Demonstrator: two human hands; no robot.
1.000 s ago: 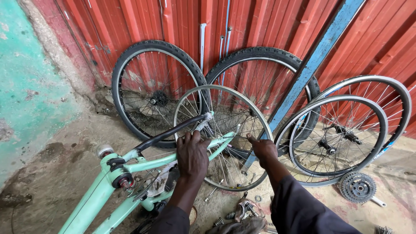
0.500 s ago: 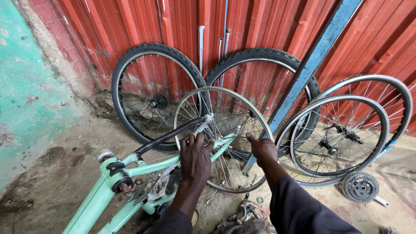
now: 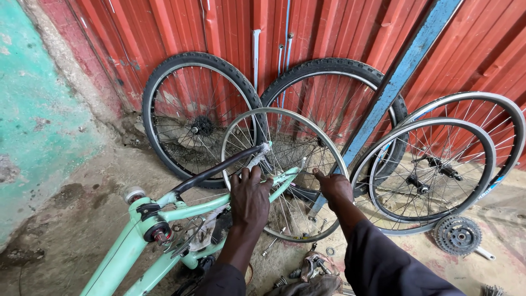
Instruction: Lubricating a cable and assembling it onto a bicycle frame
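So the mint-green bike frame [image 3: 181, 211] is lying flipped over, its long axis running from the bottom left corner up toward the middle, rear end pointing up and right at the red corrugated wall [image 3: 339, 33]. A bare silver rim [image 3: 285, 172] with spokes and no tyre sits upright in the rear dropouts, edge-on-ish to the wall.

Left hand [image 3: 249, 197] is draped over the frame's stays, fingers curled loosely down around the tubing right where it meets the rim. Right hand [image 3: 333, 186] is on the far side of the same wheel, fingertips pressed against the rim; can't tell if it's really gripping or just resting.

Just past the fingers, two tyred wheels [image 3: 197, 118] lean on the wall. Off to the right of the right hand, two more wheels [image 3: 438, 175] and a blue metal bar [image 3: 394, 82], with a gear cassette [image 3: 457, 235] on the ground below.
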